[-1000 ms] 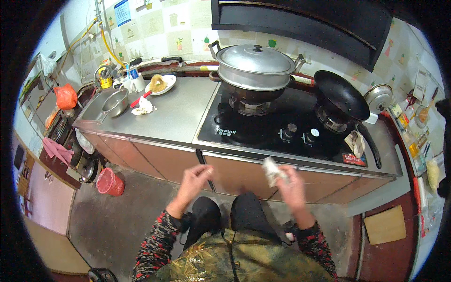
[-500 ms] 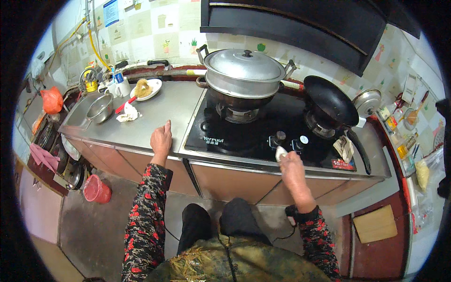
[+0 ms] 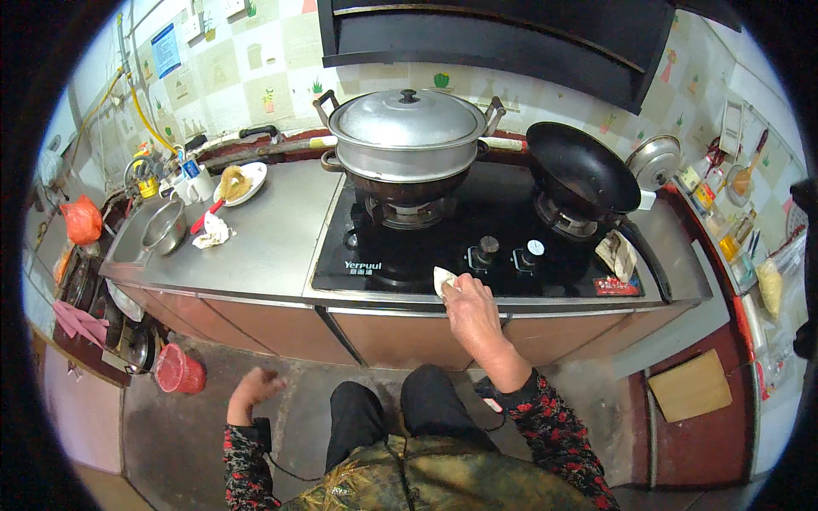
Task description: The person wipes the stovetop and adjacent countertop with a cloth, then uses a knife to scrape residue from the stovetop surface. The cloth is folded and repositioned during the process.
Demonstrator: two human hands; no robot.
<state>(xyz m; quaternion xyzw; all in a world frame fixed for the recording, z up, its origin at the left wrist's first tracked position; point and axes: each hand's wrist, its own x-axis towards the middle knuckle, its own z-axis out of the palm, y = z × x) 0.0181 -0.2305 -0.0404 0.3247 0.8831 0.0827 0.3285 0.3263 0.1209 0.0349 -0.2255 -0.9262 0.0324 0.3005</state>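
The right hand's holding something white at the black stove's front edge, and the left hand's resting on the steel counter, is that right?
Not quite: the left hand is off the steel counter; the head view shows it in front, over the floor. The right hand holds a white wad at the front edge of the black stove.

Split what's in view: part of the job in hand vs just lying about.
Job in hand:
- right hand
- white cloth (maybe paper), held
- black cooktop, cloth at its front edge

Lying about:
- metal bowl
- white plate
- crumpled white wad
- pink bin
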